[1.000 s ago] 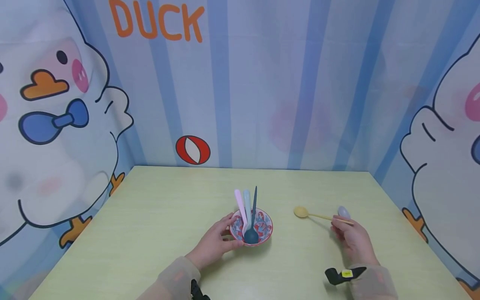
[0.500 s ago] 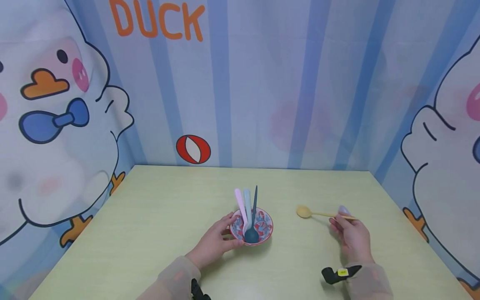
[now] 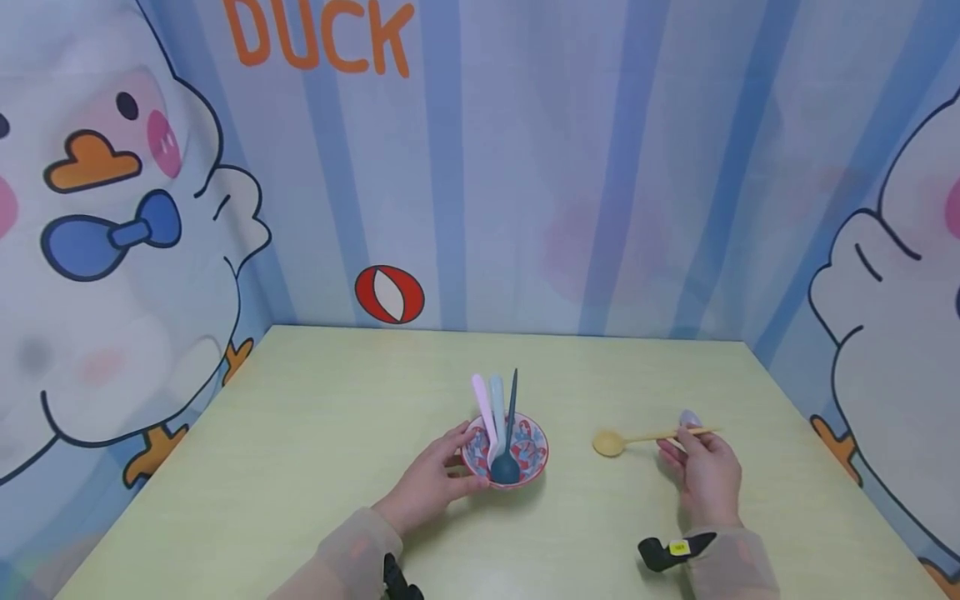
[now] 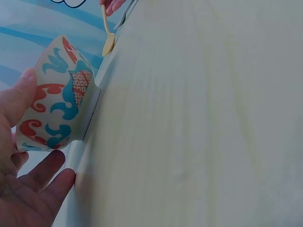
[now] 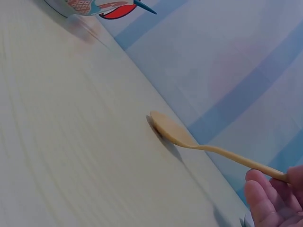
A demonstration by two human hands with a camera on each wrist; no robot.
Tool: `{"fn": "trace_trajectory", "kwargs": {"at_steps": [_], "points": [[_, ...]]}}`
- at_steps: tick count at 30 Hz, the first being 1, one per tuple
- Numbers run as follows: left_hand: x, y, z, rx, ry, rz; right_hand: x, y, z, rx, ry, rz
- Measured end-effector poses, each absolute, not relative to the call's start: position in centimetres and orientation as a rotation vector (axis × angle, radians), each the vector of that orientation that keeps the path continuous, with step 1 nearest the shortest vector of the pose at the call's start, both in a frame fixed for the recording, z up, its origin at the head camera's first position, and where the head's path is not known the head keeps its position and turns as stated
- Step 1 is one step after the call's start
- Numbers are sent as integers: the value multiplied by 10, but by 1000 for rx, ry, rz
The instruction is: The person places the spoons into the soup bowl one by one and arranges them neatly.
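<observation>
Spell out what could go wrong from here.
The yellow spoon, pinched only by its handle in the right hand, might twist or slip. The dark blue spoon pokes up out of the bowl, so a knock could dislodge it. The lilac item near that hand might get brushed aside.

Matt wood-like spoon (image 5: pixel 199 147); smooth bowl (image 4: pixel 61 97)

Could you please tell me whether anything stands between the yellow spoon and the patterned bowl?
Nothing visible stands between the yellow spoon and the patterned bowl, though the bowl holds a dark spoon, a pink utensil and a light-blue utensil.
</observation>
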State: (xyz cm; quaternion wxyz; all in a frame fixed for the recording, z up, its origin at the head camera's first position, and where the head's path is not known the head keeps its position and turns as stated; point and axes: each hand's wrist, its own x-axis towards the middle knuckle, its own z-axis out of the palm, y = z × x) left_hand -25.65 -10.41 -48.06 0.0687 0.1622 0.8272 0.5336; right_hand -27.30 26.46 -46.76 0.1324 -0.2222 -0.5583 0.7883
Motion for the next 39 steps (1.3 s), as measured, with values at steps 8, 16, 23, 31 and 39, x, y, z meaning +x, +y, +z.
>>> {"fn": "trace_trajectory", "kwargs": {"at_steps": [8,16,23,31,39], "points": [[-256,-104,-477,474,2487,1590,-271,260,-462,-610,-1606,2293],[-257,-104,-480,472,2490,1593,-271,256,-456,-564,-1578,2317],[-258,-104,-484,461,2498,1602,-270,253,-451,-484,-1607,2363],[-257,-103,-484,443,2464,1652,-276,243,-436,-410,-1715,2364],[-258,-103,-488,456,2437,1700,-284,228,-421,-304,-1775,2374]]}}
